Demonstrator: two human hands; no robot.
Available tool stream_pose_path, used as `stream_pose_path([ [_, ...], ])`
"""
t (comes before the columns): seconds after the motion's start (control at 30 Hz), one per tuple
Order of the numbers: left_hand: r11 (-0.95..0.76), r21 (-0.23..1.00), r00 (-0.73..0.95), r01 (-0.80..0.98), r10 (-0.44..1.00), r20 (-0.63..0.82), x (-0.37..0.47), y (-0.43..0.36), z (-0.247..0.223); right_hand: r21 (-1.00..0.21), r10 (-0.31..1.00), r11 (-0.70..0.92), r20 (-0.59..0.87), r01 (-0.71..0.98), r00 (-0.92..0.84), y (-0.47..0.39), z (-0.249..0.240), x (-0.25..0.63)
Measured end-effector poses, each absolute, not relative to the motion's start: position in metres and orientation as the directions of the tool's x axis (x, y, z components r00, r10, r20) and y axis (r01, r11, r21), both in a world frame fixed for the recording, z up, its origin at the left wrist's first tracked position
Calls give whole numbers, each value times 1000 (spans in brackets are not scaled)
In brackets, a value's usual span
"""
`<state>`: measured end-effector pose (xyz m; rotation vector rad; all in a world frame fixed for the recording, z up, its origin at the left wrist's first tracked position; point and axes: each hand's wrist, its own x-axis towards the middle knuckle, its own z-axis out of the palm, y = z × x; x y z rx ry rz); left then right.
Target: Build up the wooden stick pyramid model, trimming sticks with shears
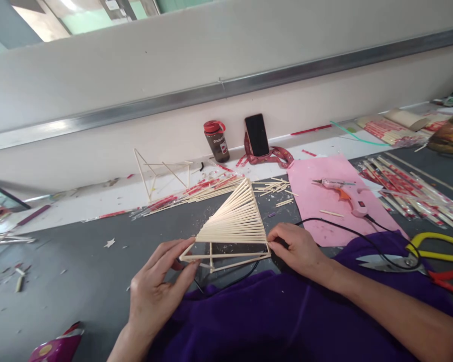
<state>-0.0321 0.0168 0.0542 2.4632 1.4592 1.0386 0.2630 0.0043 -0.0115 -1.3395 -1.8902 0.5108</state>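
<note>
Chopstick fan frame (232, 226) stood tilted on the grey table (79, 271), just ahead of the purple cloth (287, 317) at the near edge. I saw my left hand (158, 286) pinching its left corner and my right hand (298, 249) pinching the right corner. Bare grey surface lay open to the left. A pink mat (324, 221) with a glue gun (340, 191) sat near on the right, yellow-handled scissors (419, 256) beyond. Loose chopsticks (196, 193) lay behind, towards the white wall (173, 100).

No text can be read. A brown bottle (216, 141) with a red cap, standing at the back of the bench (79, 271), carries a white and red label too small and blurred to make out.
</note>
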Motion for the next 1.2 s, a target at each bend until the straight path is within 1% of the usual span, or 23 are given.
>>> stream_pose_path([
  [0.2,-533,429,305,729,814,493,-29,15,57,-621,907,395,381,677,-180,3,-13,261],
  [0.53,-533,417,311,736,814,491,-32,16,55,-461,865,444,444,768,-234,1,-12,258],
  [0.63,-529,423,303,736,815,493,-30,15,57,-440,853,465,454,768,-257,0,-12,259],
  [0.83,-523,499,293,691,834,468,-25,11,60,-370,826,488,489,791,-280,-2,-21,262],
  [1.03,-515,531,280,673,842,461,-25,10,57,-361,806,521,506,774,-307,-2,-30,263],
  [1.2,-525,532,300,664,839,453,-27,10,58,-369,815,518,485,771,-316,-1,-26,263],
])
